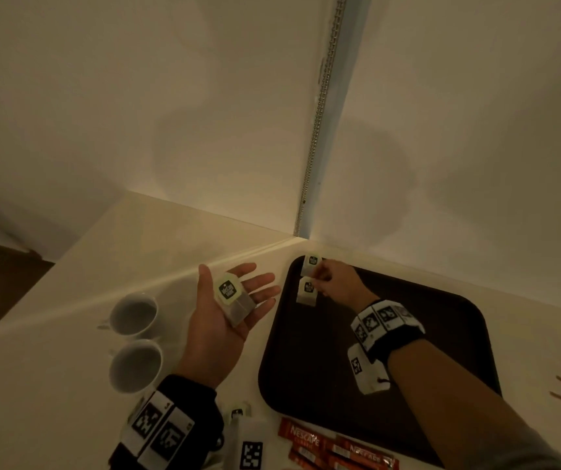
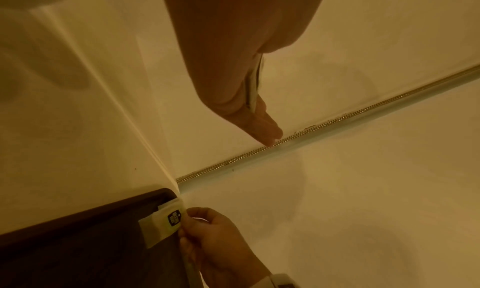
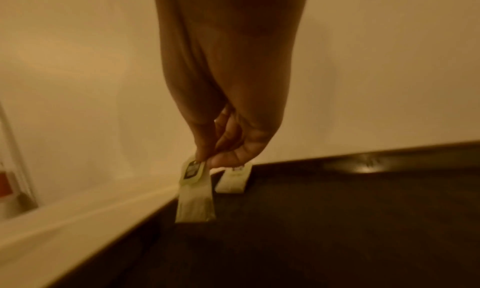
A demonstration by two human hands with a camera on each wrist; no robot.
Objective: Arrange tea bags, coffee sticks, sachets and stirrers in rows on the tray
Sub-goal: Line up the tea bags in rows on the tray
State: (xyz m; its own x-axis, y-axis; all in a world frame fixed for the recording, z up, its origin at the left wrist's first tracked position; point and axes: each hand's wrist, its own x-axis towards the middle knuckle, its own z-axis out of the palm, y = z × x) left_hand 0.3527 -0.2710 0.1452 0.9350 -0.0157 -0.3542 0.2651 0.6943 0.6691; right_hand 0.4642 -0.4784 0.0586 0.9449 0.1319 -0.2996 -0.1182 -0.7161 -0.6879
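Between right fingertips (image 3: 205, 154), tea bag (image 1: 307, 291)

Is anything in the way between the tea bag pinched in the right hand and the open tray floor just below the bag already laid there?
Nothing visible. The right hand pinches the tea bag over the tray, just nearer than the placed tea bag; the dark floor beneath is bare.

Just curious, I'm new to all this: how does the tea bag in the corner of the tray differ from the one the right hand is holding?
The corner tea bag lies on the tray with no fingers gripping it; the second tea bag is pinched at its tag by the right hand. The first sits nearest the wall; the second comes just in front. In the right wrist view the second hangs upright. Both show the same pale wrapper and dark label.
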